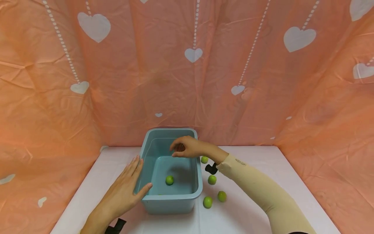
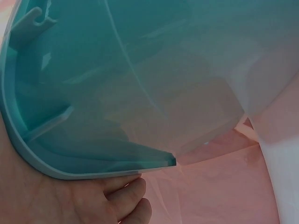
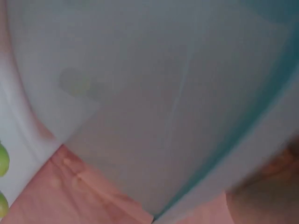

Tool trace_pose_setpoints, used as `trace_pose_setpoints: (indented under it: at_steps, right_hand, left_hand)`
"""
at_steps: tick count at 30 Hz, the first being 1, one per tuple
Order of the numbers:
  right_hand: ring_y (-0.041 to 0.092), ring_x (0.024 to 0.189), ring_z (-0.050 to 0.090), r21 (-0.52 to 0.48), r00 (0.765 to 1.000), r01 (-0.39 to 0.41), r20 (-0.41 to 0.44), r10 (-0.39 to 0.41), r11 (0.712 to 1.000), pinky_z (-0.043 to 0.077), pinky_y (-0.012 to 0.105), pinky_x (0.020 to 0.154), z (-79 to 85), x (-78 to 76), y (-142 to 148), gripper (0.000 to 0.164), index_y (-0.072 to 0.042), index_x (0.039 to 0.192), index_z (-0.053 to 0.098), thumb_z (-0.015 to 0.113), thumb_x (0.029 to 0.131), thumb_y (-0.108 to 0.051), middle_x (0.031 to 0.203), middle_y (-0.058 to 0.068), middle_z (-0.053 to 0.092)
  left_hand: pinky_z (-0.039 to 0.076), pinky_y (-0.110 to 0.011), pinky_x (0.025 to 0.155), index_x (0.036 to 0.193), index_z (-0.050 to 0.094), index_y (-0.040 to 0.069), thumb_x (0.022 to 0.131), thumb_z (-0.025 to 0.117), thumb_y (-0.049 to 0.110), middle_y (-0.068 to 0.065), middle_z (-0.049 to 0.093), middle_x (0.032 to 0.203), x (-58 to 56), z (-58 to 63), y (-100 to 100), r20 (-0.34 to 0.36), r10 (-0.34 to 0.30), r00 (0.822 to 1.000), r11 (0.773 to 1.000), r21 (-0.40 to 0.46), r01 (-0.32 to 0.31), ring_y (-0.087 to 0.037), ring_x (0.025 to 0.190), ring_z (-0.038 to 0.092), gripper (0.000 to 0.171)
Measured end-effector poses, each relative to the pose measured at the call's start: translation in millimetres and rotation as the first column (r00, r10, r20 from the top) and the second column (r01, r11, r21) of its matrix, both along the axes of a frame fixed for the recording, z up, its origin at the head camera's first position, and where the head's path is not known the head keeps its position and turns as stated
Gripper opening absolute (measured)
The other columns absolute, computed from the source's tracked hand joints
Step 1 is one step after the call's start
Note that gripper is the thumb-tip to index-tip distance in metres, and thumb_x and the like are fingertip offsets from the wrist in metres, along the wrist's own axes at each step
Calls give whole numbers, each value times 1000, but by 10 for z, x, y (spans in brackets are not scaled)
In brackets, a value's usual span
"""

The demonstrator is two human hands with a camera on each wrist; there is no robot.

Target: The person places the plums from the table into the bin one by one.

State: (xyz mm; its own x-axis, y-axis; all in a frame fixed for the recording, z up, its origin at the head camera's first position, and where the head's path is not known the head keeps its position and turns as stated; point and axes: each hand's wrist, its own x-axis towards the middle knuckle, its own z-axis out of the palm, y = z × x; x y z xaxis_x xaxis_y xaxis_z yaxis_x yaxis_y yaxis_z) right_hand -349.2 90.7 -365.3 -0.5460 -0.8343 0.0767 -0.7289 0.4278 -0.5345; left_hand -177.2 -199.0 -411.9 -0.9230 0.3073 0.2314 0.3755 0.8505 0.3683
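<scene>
A blue-grey plastic bin [image 1: 169,206] stands on the white table, with a lime [image 1: 169,180] on its floor. My left hand [image 1: 124,188] rests along the bin's left side, fingers extended and thumb at the near left corner. In the left wrist view, that hand's fingers [image 2: 128,198] lie against the outside, under the rim. Over the right part of the bin hangs my right hand [image 1: 187,147], its fingers loosely bent, with a gap between thumb and fingertips and nothing seen in it. The right wrist view shows mainly the bin's outer wall [image 3: 131,93].
Several limes lie on the table right of the bin: one lime [image 1: 204,159] near the back, one lime [image 1: 212,179] below the right wrist, and a lime [image 1: 207,202] nearer the front. An orange curtain [image 1: 163,81] with white hearts encloses the back and sides.
</scene>
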Motion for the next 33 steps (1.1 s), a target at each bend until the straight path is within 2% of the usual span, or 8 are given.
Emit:
trace_pose_setpoints:
  at_steps: [6,14,22,28,33]
  right_hand:
    - [7,92,67,-90,999,33,-3,-34,995,59,25,86,61,-11,167,26,-6,127,75,75,103,-17,106,2,73]
    - [13,94,69,-198,997,69,-19,-74,978,62,33,85,89,-50,431,27,-4,127,75,76,102,-14,109,5,74]
    - [19,93,68,-264,987,153,-11,-162,952,62,37,85,116,-54,689,28,-1,126,75,78,100,-12,105,7,73]
    - [23,94,67,-301,976,202,-14,-216,932,60,44,89,30,-135,861,25,4,122,75,77,99,-7,103,9,73]
    - [23,95,67,-307,957,266,-26,-288,914,60,47,91,-91,-232,1005,25,5,120,75,77,99,-8,103,9,73]
  left_hand:
    - [27,-68,125,170,25,2,105,57,65,-20,18,178,-6,-5,-5,4,1,1000,1000,-2,-1,-46,162,19,97]
    - [27,-68,125,170,25,2,104,59,65,-20,18,178,-4,-11,-8,7,-5,1000,1000,14,5,-46,162,19,97]
    - [26,-69,125,170,24,2,104,58,66,-20,16,178,-14,2,-11,19,-3,1000,1000,15,2,-46,163,18,98]
    - [25,-70,125,170,24,1,104,58,66,-21,16,178,-22,5,-12,25,-3,1000,1000,16,2,-47,162,18,98]
    - [25,-70,125,170,25,1,104,58,65,-20,16,178,-22,3,-8,27,-3,1000,1000,20,3,-47,162,18,98]
